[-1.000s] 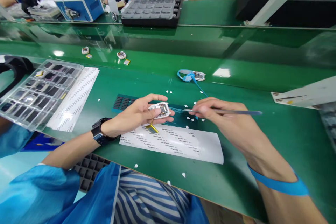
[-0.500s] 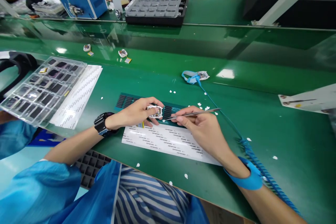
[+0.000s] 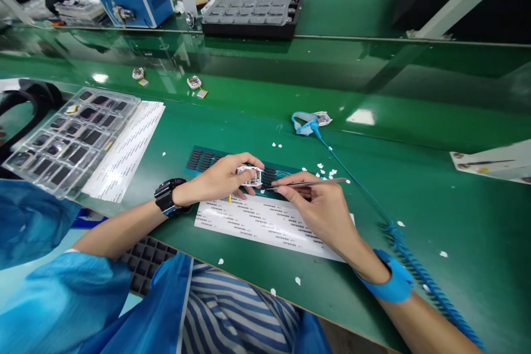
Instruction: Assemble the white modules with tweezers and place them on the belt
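Pinching small white module (image 3: 250, 175) in my left hand (image 3: 222, 180) fingertips; my right hand (image 3: 317, 207) grips tweezers (image 3: 309, 182), tips just beside module.

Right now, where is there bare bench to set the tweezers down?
Bare green bench lies right of the right hand, between the blue coiled cord and the white card. It is crowded around the left hand: label sheet, dark strip, clear tray.

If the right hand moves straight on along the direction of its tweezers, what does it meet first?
Most likely the small white device pinched in the left hand. The right hand aims the tweezers leftward at it; the tips look almost touching, though depth is unclear.
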A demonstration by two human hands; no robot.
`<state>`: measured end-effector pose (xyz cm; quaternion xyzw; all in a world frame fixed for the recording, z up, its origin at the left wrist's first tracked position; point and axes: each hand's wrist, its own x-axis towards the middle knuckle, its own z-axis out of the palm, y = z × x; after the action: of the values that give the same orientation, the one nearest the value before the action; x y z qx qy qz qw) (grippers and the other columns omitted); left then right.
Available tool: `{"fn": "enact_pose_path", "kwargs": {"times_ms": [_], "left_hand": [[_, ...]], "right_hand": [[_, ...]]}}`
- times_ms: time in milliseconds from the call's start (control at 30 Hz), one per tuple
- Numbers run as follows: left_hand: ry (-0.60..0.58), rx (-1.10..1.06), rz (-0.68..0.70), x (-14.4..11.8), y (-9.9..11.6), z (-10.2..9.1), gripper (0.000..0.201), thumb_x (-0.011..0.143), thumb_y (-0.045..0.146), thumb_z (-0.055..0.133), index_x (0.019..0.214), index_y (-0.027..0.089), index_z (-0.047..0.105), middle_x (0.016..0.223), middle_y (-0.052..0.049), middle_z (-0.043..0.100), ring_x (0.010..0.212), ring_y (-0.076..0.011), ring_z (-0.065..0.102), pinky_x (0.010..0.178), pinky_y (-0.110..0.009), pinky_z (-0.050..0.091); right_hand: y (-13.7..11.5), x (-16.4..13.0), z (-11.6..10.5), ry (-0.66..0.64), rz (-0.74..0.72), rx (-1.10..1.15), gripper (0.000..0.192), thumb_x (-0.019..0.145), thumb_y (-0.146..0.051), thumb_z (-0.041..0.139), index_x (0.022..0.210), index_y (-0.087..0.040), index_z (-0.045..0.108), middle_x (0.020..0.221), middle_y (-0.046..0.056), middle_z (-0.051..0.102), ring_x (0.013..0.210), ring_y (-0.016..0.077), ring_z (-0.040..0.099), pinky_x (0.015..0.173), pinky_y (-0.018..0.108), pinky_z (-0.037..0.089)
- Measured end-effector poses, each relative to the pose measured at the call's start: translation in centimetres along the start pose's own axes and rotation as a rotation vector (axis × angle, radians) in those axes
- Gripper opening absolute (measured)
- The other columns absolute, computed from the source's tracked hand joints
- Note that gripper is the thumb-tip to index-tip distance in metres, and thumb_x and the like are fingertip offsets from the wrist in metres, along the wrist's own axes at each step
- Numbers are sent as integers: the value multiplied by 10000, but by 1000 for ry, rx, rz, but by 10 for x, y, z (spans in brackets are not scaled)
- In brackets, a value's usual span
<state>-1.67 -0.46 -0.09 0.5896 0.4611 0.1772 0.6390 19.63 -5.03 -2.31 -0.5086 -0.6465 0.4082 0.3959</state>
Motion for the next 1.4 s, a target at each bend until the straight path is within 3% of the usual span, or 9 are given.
{"fn": "enact_pose_path", "kwargs": {"times_ms": [167, 467, 533, 667, 767, 867, 1067, 1233, 1400], "left_hand": [[1, 13, 4, -1, 1, 0, 208, 962, 258, 496, 1130, 148, 551, 870, -38, 631, 748, -146, 722, 538, -195, 573], [-10, 45, 12, 3, -4, -2, 247, 960, 313, 502, 1145, 161, 559, 911, -61, 678, 746, -150, 716, 542, -209, 542], [20, 162, 91, 0, -1, -3, 273, 963, 320, 502, 1169, 163, 586, 926, -60, 697, 736, -140, 693, 588, -234, 537], [229, 591, 327, -14, 8, 0, 321, 994, 354, 477, 1231, 206, 636, 894, -30, 721, 700, -132, 616, 702, -287, 489], [334, 700, 413, -20, 13, 3, 323, 1020, 339, 426, 1239, 204, 622, 891, -32, 718, 758, -151, 621, 764, -312, 469], [352, 503, 358, -17, 12, 2, 288, 1013, 337, 424, 1216, 189, 565, 833, -21, 708, 612, -112, 576, 642, -274, 454], [114, -237, 148, -8, 15, -3, 230, 933, 370, 554, 1042, 214, 423, 891, -23, 687, 694, -119, 673, 556, -218, 494], [118, -223, 92, -10, 14, 8, 378, 806, 313, 717, 1045, 220, 440, 911, -1, 655, 705, -100, 595, 469, -179, 407], [140, -159, 220, -10, 12, 23, 471, 701, 247, 807, 981, 188, 433, 851, -1, 679, 708, -89, 578, 665, -243, 462]], "right_hand": [[4, 2, 1, 11, 16, 20, 246, 870, -450, 701, 817, -216, 755, 844, 64, 787, 726, 231, 754, 661, 339, 596], [2, 15, -14, -144, 114, 214, 425, 780, -636, 745, 761, -215, 693, 796, 70, 790, 781, 236, 769, 715, 347, 609], [1, 14, -17, -70, 110, 221, 422, 770, -635, 757, 772, -218, 691, 801, 65, 792, 780, 234, 770, 697, 339, 615], [-5, 9, -21, 152, 15, 113, 364, 794, -596, 760, 802, -234, 717, 817, 50, 789, 736, 218, 758, 669, 343, 628], [-9, 7, -22, 242, -61, 27, 292, 839, -542, 743, 820, -250, 730, 862, 44, 786, 774, 216, 758, 675, 344, 636], [-9, 6, -22, 231, -55, 38, 297, 851, -542, 729, 835, -245, 720, 867, 47, 783, 767, 215, 763, 636, 329, 639], [-8, 7, -18, 192, 37, 115, 369, 826, -578, 740, 837, -213, 683, 842, 63, 778, 773, 232, 780, 609, 315, 646], [-19, 2, -12, 247, 24, 211, 344, 828, -547, 757, 834, -217, 663, 813, 51, 769, 744, 228, 781, 580, 310, 648], [-25, -4, -3, 264, -11, 221, 335, 825, -551, 759, 829, -225, 683, 775, 41, 750, 720, 226, 779, 548, 301, 644]]}}
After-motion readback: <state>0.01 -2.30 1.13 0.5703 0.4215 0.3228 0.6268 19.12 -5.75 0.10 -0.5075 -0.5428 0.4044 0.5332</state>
